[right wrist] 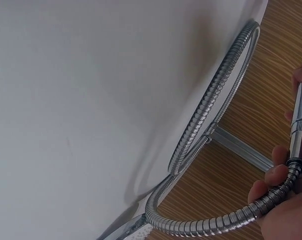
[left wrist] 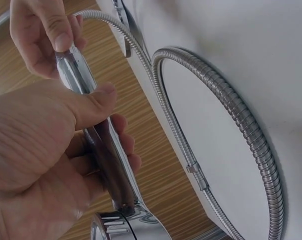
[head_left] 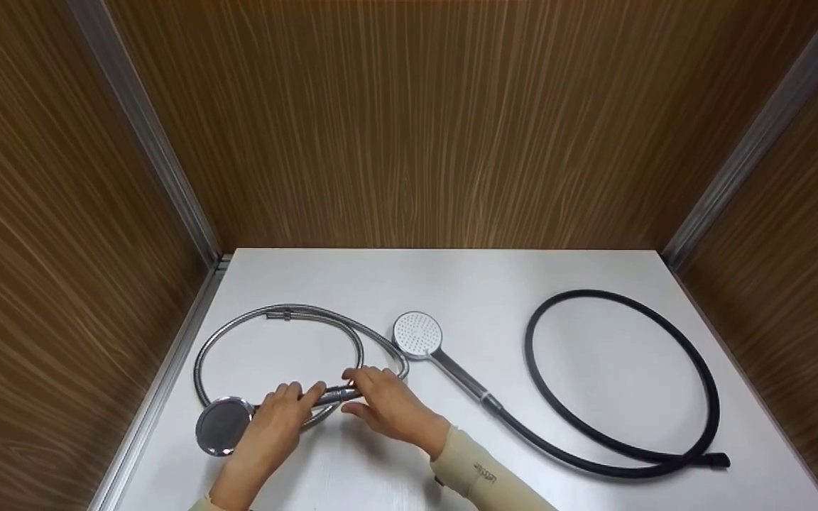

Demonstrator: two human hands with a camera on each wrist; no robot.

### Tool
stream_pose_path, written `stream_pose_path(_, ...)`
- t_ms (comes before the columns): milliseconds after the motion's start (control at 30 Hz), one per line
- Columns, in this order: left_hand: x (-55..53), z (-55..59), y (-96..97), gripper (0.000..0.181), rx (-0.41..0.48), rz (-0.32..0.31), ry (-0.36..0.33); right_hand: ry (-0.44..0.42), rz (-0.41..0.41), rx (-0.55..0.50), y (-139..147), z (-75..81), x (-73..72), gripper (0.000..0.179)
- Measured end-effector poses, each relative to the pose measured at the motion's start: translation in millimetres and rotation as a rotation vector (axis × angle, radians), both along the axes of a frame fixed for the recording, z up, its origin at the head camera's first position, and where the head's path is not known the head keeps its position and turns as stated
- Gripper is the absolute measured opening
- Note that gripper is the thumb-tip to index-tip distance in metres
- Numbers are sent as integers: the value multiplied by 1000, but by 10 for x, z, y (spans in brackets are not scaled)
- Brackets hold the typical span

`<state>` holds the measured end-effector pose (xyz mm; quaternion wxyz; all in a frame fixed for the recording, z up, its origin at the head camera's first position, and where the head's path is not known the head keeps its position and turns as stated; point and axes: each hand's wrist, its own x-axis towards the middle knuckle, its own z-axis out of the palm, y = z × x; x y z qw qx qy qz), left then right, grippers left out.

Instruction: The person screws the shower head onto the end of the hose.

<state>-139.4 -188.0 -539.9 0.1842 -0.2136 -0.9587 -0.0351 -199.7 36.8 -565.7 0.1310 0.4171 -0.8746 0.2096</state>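
A chrome hand shower (head_left: 223, 428) is at the left, its round head beyond my left hand (head_left: 275, 424). That hand grips the handle (left wrist: 113, 167), thumb on one side and fingers around the other in the left wrist view. My right hand (head_left: 393, 406) holds the hose end, where a smooth chrome connector (right wrist: 297, 145) meets the handle. From it a ribbed metal shower hose (right wrist: 211, 224) curves away and loops over the white table (head_left: 480, 277). The right hand's fingers partly hide the joint, and whether it is fully tightened I cannot tell.
Near the middle lies a second hand shower (head_left: 417, 334) with a white spray face, joined to a black hose (head_left: 713, 397) looping across the right side. Its free end (head_left: 718, 460) points right. Wood-grain panels (head_left: 409, 128) enclose the table at the back and sides.
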Motion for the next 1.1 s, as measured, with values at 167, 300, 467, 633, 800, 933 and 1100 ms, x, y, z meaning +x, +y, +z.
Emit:
stream_pose_path(167, 1, -3, 12, 49, 8, 18, -20, 22, 5, 16, 7, -1, 4, 41)
stream_pose_path(300, 5, -1, 19, 46, 12, 20, -37, 46, 3, 14, 9, -6, 6, 34)
stream_pose_path(467, 9, -9, 12, 49, 11, 6, -28, 55, 8, 13, 6, -21, 9, 31)
stream_pose_path(633, 0, -14, 1, 56, -14, -12, 8, 67, 12, 17, 3, -19, 7, 31)
stream_pose_path(800, -5, -8, -8, 57, -20, -19, 9, 62, 18, 25, 2, 10, 4, 30)
stream_pose_path(933, -3, -11, -16, 57, -29, -22, 33, 49, 18, 31, -4, 25, 8, 30)
stream_pose_path(1100, 3, 2, -14, 52, -15, -16, 18, 54, 16, 32, -13, 14, 6, 29)
